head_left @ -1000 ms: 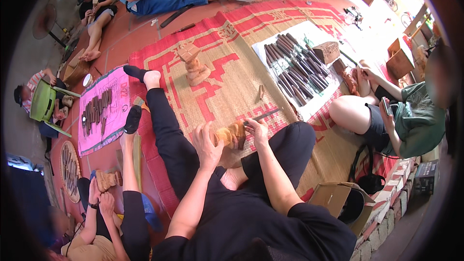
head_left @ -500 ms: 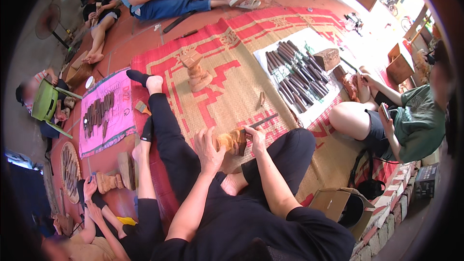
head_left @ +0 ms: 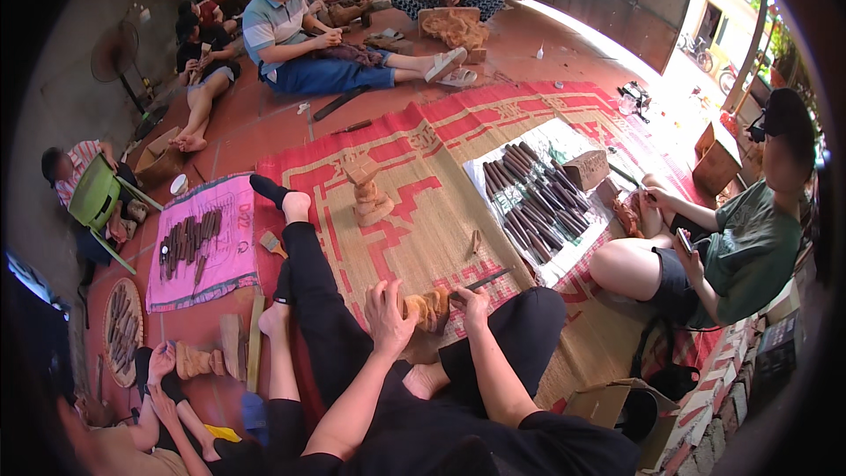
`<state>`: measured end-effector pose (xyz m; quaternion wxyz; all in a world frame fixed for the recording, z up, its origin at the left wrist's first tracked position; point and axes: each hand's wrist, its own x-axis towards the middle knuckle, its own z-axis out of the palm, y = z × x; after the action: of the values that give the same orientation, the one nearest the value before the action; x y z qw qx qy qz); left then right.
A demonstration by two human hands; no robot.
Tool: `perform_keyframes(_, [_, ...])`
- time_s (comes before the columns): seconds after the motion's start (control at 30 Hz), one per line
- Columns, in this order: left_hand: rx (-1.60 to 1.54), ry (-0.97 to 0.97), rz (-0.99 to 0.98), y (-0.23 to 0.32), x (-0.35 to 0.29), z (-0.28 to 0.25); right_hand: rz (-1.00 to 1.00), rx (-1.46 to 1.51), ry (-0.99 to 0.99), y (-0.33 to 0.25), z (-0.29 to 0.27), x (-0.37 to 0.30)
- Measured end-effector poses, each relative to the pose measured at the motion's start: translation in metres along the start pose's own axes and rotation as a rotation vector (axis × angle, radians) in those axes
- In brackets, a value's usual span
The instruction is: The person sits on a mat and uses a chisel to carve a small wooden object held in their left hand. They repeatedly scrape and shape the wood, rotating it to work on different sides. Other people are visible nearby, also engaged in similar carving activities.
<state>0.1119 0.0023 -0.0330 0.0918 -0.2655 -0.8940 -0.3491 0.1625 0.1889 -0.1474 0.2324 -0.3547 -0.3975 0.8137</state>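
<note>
Between my bent legs a light-brown wood carving [head_left: 426, 307] is held just above the mat, its darker end toward my right hand. My left hand [head_left: 389, 322] is closed around its left end, fingers curled over the top. In my right hand [head_left: 473, 304], closed at the carving's other end, is a dark, slim hand tool [head_left: 490, 279] that sticks out up and to the right. The tool's end at the wood is hidden by my fingers. A second wood carving [head_left: 370, 198] stands upright on the woven mat [head_left: 441, 185], farther off beyond my hands.
Rows of dark-handled tools [head_left: 538, 203] lie on a white cloth [head_left: 483, 178] to the right, beside a wooden block [head_left: 586, 169]. More tools [head_left: 189, 238] lie on a pink cloth [head_left: 238, 256]. A brush [head_left: 273, 244] is by my left leg. Co-workers sit at both sides and ahead.
My view has tilted up, showing more of the far room. Both hands keep hold of the carving and the tool, with only small shifts in their pose.
</note>
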Motion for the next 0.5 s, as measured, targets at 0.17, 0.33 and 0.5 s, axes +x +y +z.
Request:
perform_keyframes(0.17, [-0.011, 0.025, -0.003, -0.005, -0.005, 0.0, -0.026, -0.058, -0.011, -0.003, -0.003, 0.006])
perform_keyframes(0.33, [0.015, 0.002, -0.033, -0.006, -0.002, 0.003, 0.043, -0.075, -0.064, 0.005, 0.007, -0.001])
perform_keyframes(0.5, [-0.037, -0.018, -0.053, -0.003, -0.001, -0.001, 0.097, 0.053, 0.066, -0.006, 0.004, 0.002])
